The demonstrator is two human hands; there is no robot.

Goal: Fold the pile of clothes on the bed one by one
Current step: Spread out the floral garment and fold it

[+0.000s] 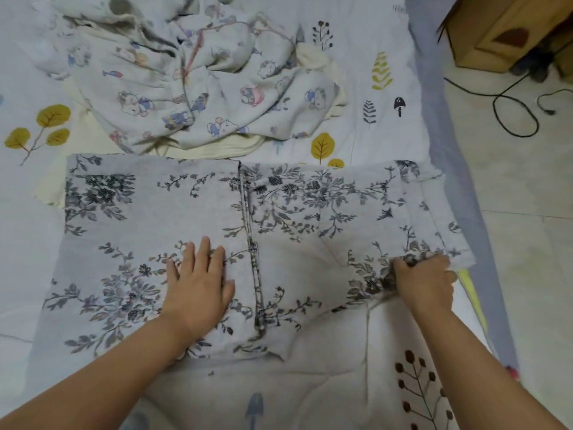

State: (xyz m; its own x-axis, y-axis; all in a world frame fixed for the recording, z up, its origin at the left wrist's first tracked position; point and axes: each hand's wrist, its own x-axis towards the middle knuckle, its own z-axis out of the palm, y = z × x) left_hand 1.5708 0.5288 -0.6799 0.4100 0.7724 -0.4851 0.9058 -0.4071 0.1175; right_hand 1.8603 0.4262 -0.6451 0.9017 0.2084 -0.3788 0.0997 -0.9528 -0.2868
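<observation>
1 floral garment (192, 212) spread flat by bed's (356, 383) near edge | 1 crumpled pile (198, 85) toward far edge | left hand (198, 283) pressing flat, fingers straight | right hand (423, 280) pinching garment's right hem

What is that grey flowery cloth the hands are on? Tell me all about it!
The grey flowery garment is soft-looking fabric printed with dark leafy sprigs, with a buttoned strip down its middle. It lies spread flat on the bed, below a crumpled pile. The left hand presses flat on it; the right hand grips its bunched right edge.
</observation>
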